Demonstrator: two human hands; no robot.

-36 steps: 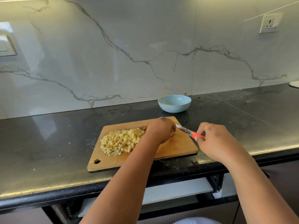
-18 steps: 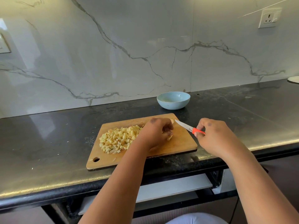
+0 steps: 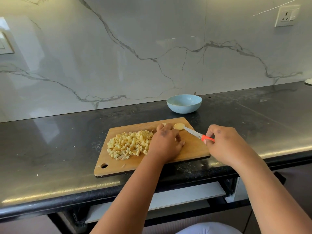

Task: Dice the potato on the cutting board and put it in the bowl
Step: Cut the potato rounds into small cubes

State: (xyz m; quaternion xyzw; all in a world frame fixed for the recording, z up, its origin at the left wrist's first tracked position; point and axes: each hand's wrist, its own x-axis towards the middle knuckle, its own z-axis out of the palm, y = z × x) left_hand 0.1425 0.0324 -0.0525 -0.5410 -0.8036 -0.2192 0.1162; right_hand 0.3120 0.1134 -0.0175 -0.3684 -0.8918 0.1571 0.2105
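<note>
We are looking down from a head-worn camera at a dark, glossy stone counter (image 3: 50, 149) backed by a white marble-veined wall (image 3: 118, 48). A wooden cutting board (image 3: 194, 149) is lying near the counter's front edge, with a hanging hole at its near left corner.

A heap of pale yellow diced potato (image 3: 130, 145) is sitting on the left half of the board. At the board's far right corner, a round uncut potato slice (image 3: 179, 126) is lying flat, with a smaller piece just beside it, partly hidden by fingers.

The left hand (image 3: 167, 142) is resting palm down on the middle of the board, fingers curled and spread loosely, its side touching the right edge of the diced heap. We cannot tell whether it is gripping anything underneath.

The right hand (image 3: 224, 146) is closing around the orange handle of a small knife (image 3: 197, 135), hovering over the board's right edge. The blade is pointing away and to the left, its tip touching or just beside the round slice.

A light blue bowl (image 3: 184, 103) is standing on the counter beyond the board, near the wall, well apart from both hands. Its visible inner wall is showing no potato.

A white wall socket (image 3: 287, 16) is sitting at the upper right.
</note>
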